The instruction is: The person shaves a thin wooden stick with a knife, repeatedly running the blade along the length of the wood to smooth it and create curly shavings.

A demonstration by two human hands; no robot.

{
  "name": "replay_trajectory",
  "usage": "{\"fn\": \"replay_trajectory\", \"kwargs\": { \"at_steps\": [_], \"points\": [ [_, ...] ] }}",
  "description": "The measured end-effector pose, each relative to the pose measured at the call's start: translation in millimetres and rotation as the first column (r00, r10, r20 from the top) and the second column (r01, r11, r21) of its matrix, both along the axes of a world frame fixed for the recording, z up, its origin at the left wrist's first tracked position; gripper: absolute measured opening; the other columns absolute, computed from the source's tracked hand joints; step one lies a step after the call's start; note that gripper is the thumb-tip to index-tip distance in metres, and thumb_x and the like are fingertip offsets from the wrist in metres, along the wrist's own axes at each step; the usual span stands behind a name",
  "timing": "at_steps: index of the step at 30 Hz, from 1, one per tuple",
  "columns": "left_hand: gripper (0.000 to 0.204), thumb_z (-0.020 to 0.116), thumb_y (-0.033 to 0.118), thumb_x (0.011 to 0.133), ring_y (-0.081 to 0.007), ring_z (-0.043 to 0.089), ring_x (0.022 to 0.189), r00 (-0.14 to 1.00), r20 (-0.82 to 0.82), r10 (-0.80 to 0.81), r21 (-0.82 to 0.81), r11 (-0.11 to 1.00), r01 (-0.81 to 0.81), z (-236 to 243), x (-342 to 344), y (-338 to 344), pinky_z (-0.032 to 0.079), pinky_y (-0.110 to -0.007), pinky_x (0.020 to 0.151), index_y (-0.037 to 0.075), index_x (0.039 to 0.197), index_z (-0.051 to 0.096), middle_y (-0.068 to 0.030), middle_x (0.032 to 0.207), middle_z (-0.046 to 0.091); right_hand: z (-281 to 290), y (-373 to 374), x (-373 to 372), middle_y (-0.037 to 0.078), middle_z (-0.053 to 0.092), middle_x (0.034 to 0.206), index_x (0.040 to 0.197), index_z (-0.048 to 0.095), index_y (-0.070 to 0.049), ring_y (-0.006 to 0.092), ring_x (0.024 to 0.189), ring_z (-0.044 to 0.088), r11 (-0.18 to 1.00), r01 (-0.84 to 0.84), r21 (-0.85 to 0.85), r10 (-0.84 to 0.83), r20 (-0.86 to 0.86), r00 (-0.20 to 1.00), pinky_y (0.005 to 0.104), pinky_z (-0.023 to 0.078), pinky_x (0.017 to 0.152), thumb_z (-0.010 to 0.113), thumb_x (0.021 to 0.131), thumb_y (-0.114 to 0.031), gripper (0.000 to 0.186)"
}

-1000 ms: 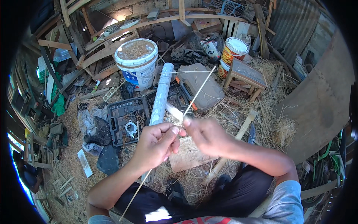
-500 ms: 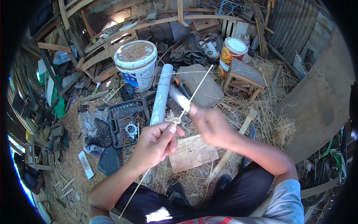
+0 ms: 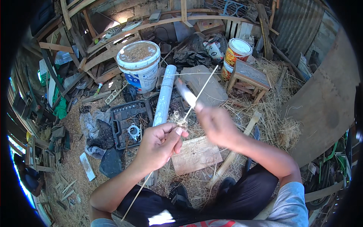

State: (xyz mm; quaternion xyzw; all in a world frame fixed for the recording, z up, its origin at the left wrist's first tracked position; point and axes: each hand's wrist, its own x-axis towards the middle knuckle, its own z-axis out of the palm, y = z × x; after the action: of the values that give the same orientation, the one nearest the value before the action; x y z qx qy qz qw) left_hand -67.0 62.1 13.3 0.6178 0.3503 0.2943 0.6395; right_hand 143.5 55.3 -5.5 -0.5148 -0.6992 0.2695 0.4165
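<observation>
My left hand [image 3: 159, 146] is closed on a thin, pale stick [image 3: 206, 86], which looks like a bamboo strip. The stick slants from past my left wrist up to the far right. Curled shavings [image 3: 179, 119] bunch around it just beyond my left thumb. In my right hand [image 3: 217, 126], fingers closed, is a knife, its handle hidden by the grip. The bright knife blade [image 3: 186, 94] is smeared by motion and meets or crosses the stick above the shavings; I cannot tell whether it is cutting. Below lies a flat wooden board [image 3: 196, 156] on the ground.
Beyond my hands lie a grey pipe [image 3: 165, 94], an open tool case [image 3: 126, 120] and a grey slab [image 3: 208, 90]. A large bucket [image 3: 138, 77], stacked paint tins [image 3: 230, 56] and a small stool [image 3: 251, 75] stand farther off. Straw litters the ground. Another person [image 3: 32, 178] sits at far left.
My right hand and the knife have shifted slightly right and nearer, the blade's angle changing. The shavings bunch looks larger. My left hand keeps nearly the same place.
</observation>
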Motion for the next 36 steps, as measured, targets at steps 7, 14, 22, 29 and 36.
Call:
{"fn": "replay_trajectory", "kwargs": {
  "at_steps": [7, 14, 22, 29, 36],
  "points": [
    [0.027, 0.051, 0.022, 0.102, -0.0023, 0.04, 0.042, 0.999, 0.001, 0.033, 0.095, 0.995, -0.033, -2.7, 4.2, -2.3, 0.03, -0.019, 0.039, -0.002, 0.099, 0.064, -0.0009, 0.061, 0.056, -1.1, 6.4, 2.1, 0.015, 0.05, 0.049, 0.073, 0.058, 0.002, 0.0199, 0.043, 0.052, 0.999, -0.009, 0.034, 0.009, 0.01, 1.0, 0.0389, 0.04, 0.045, 0.041, 0.105, -0.029, 0.048],
    [0.02, 0.052, 0.011, 0.101, -0.0007, 0.047, 0.057, 0.998, -0.023, 0.062, 0.029, 0.998, -0.062, 6.8, 2.9, -3.4, 0.033, -0.018, 0.05, -0.004, 0.099, 0.065, 0.0003, 0.066, 0.058, 1.1, 2.6, -0.1, 0.017, 0.053, 0.05, 0.082, 0.065, 0.003, 0.0234, 0.041, 0.053, 0.998, -0.049, -0.028, 0.051, 0.057, 0.997, 0.0396, 0.042, 0.044, 0.04, 0.105, -0.025, 0.044],
    [0.019, 0.053, 0.01, 0.1, 0.0001, 0.044, 0.053, 0.994, -0.071, 0.082, 0.104, 0.992, -0.075, 2.9, 2.3, -8.2, 0.031, -0.019, 0.047, -0.004, 0.1, 0.066, -0.0004, 0.068, 0.06, 1.0, 12.0, 6.7, 0.011, 0.051, 0.047, 0.072, 0.061, 0.0, 0.0228, 0.038, 0.051, 0.996, 0.068, 0.057, -0.07, 0.022, 0.997, 0.0409, 0.039, 0.04, 0.038, 0.106, -0.027, 0.049],
    [0.019, 0.05, 0.008, 0.101, -0.0004, 0.045, 0.055, 0.996, -0.061, 0.058, 0.079, 0.995, -0.053, 7.7, 4.9, -6.0, 0.032, -0.019, 0.049, -0.004, 0.101, 0.065, -0.0005, 0.067, 0.059, -7.3, 4.2, 1.5, 0.006, 0.053, 0.049, 0.085, 0.064, 0.001, 0.0148, 0.043, 0.053, 0.998, -0.057, -0.017, 0.057, 0.013, 0.998, 0.0347, 0.038, 0.038, 0.039, 0.106, -0.025, 0.042],
    [0.032, 0.047, 0.026, 0.104, -0.0039, 0.041, 0.042, 0.999, -0.036, 0.013, -0.007, 1.0, -0.013, 1.5, 0.2, -1.7, 0.03, -0.02, 0.039, -0.002, 0.103, 0.063, -0.0016, 0.06, 0.055, -4.5, 4.2, 5.4, 0.005, 0.045, 0.049, 0.075, 0.061, 0.0, 0.0137, 0.044, 0.044, 0.996, -0.056, 0.069, 0.052, 0.053, 0.997, 0.0361, 0.039, 0.043, 0.035, 0.106, -0.026, 0.047]
  ]
}}
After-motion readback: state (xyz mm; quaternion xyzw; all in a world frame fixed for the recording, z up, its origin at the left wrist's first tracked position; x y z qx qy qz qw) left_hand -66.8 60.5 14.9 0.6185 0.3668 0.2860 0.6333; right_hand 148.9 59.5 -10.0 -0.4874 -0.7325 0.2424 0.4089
